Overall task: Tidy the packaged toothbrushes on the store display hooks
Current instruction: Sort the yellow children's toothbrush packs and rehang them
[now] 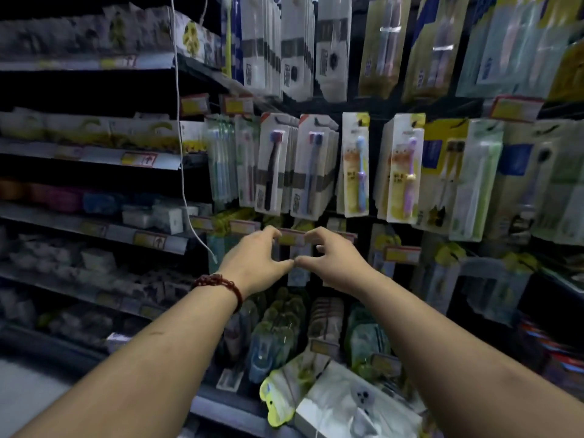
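Task thing: pale packaged toothbrush (299, 275) hanging between my two grips, partly hidden by them and blurred, so the brush colour is unreadable. A yellow price tag (291, 238) sits on the hook end right at my fingertips, just over that pack.

More packs in the row above the grips: white card with black brush (272, 167), white card with blue brush (313, 167), and to the upper right a kids' pack with light-blue brush (357, 172) and one with purple brush (407, 172). All hang upright, stacked several deep. Higher still is a top row of white packs (295, 42).

Below the grips are green-tinted blister packs (278, 327) on lower hooks. Nearer me, a white box (347, 403) lies tilted. Shelves of boxed goods (94, 229) run off to the left, and a thin white cord (182, 147) dangles just left of the left grip. The price tag and the crowded neighbouring packs stand in front of the hook.

Left grip (256, 260), red bead bracelet (221, 284) at the wrist: fingers curled, tips up at the tag, thumb stretched inward. Right grip (335, 260) mirrors it. The two thumb tips meet in front of the pale pack. I cannot tell whether either grip is pinching the pack or tag.
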`<state>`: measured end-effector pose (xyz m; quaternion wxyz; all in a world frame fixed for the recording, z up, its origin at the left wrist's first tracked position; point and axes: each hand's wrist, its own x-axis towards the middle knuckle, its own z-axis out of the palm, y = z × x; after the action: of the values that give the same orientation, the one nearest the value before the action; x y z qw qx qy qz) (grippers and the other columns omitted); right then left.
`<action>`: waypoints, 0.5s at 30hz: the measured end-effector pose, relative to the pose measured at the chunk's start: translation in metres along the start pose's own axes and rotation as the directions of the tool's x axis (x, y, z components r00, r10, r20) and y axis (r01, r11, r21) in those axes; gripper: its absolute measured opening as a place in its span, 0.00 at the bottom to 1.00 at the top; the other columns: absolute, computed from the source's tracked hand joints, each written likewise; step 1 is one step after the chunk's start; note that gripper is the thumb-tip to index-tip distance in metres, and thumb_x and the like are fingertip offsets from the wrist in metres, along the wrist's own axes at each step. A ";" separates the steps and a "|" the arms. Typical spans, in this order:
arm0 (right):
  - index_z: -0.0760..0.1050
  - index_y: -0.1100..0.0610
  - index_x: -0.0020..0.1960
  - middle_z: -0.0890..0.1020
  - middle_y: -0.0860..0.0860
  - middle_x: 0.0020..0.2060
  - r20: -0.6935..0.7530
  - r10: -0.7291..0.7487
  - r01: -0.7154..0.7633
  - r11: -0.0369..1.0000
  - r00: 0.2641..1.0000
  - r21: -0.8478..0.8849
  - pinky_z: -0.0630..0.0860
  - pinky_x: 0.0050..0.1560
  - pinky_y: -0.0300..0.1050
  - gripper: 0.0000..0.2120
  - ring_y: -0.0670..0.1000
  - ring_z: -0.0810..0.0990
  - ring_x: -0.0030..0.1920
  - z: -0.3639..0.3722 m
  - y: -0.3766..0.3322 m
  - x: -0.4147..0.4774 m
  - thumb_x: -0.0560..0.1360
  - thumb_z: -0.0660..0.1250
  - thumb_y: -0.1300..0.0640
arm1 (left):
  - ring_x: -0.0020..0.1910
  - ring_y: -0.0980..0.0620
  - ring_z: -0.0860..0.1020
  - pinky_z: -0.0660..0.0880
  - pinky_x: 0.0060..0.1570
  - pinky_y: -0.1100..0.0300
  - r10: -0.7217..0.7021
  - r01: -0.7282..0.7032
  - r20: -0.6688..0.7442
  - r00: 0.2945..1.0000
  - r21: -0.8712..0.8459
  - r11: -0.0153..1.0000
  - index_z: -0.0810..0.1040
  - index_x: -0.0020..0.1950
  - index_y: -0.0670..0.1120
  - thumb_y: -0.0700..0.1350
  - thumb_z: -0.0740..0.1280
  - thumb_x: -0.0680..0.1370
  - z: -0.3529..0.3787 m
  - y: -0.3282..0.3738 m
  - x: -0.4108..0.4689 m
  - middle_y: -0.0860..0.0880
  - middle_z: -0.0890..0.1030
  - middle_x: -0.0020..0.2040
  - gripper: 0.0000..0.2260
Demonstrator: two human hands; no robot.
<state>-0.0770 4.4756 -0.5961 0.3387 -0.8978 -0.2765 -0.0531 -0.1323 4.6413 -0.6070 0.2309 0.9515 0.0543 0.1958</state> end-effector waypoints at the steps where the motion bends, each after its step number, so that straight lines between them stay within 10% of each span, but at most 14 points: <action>1: 0.70 0.52 0.73 0.75 0.50 0.70 -0.004 0.032 -0.031 0.997 0.999 0.063 0.76 0.65 0.52 0.29 0.53 0.74 0.69 0.012 0.010 0.000 0.76 0.74 0.46 | 0.68 0.48 0.76 0.78 0.62 0.49 -0.018 0.019 0.017 1.000 -0.020 1.000 0.69 0.74 0.51 0.62 0.71 0.77 0.012 -0.006 -0.001 0.49 0.76 0.71 0.29; 15: 0.77 0.52 0.65 0.81 0.49 0.60 -0.165 0.486 -0.289 0.723 0.858 0.627 0.78 0.64 0.56 0.16 0.51 0.80 0.61 0.138 0.120 0.053 0.78 0.71 0.51 | 0.69 0.51 0.74 0.73 0.64 0.54 -0.242 0.193 -0.033 0.970 -0.508 0.839 0.70 0.74 0.53 0.57 0.66 0.82 0.148 -0.086 0.051 0.53 0.76 0.70 0.22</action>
<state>0.0190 4.5136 -0.7557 0.6400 -0.7671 -0.0242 -0.0371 -0.0275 4.6660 -0.7499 0.4878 0.8359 0.1202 0.2209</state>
